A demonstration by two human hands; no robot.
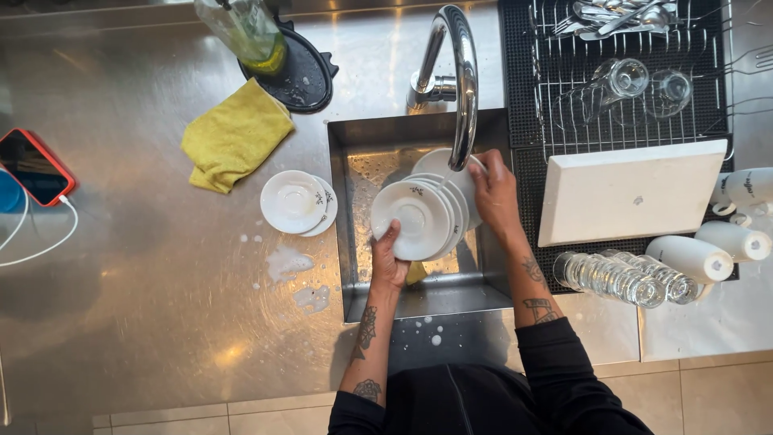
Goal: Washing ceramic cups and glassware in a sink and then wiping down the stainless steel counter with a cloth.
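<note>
While your left hand [389,262] grips the fanned saucers [423,213] over the sink [346,242], your right hand [493,193] steadies them. Two saucers [296,201] wait on the desk [161,306], centre-left.

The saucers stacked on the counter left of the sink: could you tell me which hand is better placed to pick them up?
Probably the left hand: it is on the near side of the sink, closest to those counter saucers, though it grips the fanned saucers. The right hand holds their far edge.
</note>
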